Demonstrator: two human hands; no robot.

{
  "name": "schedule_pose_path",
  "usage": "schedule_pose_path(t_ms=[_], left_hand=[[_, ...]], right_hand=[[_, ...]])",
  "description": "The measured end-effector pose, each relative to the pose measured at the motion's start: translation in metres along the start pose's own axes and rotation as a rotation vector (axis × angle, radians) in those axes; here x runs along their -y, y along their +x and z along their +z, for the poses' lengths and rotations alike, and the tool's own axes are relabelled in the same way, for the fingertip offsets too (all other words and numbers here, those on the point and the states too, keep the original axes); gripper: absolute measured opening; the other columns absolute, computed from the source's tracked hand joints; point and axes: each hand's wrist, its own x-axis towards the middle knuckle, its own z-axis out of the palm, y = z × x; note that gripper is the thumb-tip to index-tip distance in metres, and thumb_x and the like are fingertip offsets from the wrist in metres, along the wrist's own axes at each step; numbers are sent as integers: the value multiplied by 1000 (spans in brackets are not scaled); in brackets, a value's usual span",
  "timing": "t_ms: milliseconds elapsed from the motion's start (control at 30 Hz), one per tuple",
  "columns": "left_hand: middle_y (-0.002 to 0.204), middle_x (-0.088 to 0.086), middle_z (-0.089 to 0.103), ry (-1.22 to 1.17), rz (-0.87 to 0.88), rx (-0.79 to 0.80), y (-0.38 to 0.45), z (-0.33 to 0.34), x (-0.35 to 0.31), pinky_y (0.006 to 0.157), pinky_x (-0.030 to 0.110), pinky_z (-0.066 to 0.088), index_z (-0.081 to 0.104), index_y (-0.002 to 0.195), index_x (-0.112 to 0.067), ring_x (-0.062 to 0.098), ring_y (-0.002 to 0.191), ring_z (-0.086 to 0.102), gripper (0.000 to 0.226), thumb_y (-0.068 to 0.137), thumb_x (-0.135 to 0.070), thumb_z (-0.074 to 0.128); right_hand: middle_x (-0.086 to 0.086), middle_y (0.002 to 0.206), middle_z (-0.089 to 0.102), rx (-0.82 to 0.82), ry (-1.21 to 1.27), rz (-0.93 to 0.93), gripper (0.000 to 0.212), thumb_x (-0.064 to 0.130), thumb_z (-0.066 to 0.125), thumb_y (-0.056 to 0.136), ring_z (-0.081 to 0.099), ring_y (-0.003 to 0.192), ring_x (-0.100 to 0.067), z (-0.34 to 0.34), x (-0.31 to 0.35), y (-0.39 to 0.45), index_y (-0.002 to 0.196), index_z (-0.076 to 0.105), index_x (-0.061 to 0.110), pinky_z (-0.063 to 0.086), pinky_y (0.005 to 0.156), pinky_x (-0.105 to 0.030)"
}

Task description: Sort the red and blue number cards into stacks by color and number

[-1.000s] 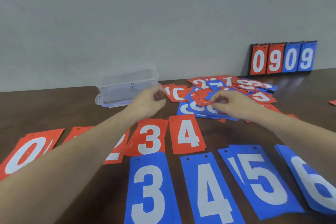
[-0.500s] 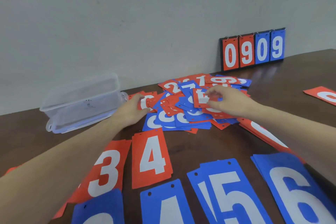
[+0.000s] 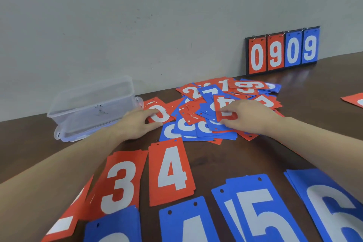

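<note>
Reaching into the mixed pile (image 3: 220, 112) of red and blue cards on the brown bench (image 3: 245, 155), both hands work at its near edge. The right hand (image 3: 249, 118) pinches a red 4 card (image 3: 224, 107) that lies upside down on top of the pile, thumb and fingertips curled on its lower end. To the left of that hand, the left hand (image 3: 137, 124) rests on a red 0 card (image 3: 157, 113) at the pile's left edge, forefinger stretched over the digit and thumb below it; whether it grips the card or only touches it, I cannot tell.

Just left of the left hand stands a clear plastic box (image 3: 92, 104) on its lid. Nearer than the hands, sorted cards lie face up in two rows: a red 3 stack (image 3: 119, 182) under the left forearm's side and a red 4 stack (image 3: 170, 171) between the two forearms; nearer again, a blue 4 (image 3: 188, 224), a blue 5 stack (image 3: 259, 210) with its cards slightly fanned, and a blue 6 stack (image 3: 330, 208) beneath the right forearm. Another blue card (image 3: 114, 226) and a red card (image 3: 64, 224) sit at the lower left, digits cut off.

Beyond the right hand, against the grey wall, a scoreboard (image 3: 282, 50) stands upright reading 0 9 0 9, two red flaps then two blue. Far right of that hand, a lone red card (image 3: 353, 100) lies at the frame edge.
</note>
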Motion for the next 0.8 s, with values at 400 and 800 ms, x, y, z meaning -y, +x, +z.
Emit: schedule_pose_path(t_ms=[400,800], left_hand=[[154,-6,44,-46,74,73,-23,-8,12,109,25,34,38,152,-29,16,138,43,65,95,-55,55],[149,4,37,-221,43,-4,-23,-5,10,112,39,35,66,115,-34,23,140,36,28,91,-50,65]], right_hand=[[8,129,65,-166,71,10,31,23,50,99,58,116,-14,-2,5,-16,124,67,29,49,89,-28],[10,135,57,-336,643,78,28,9,58,97,48,133,-16,-3,8,-36,91,73,33,47,100,-25]])
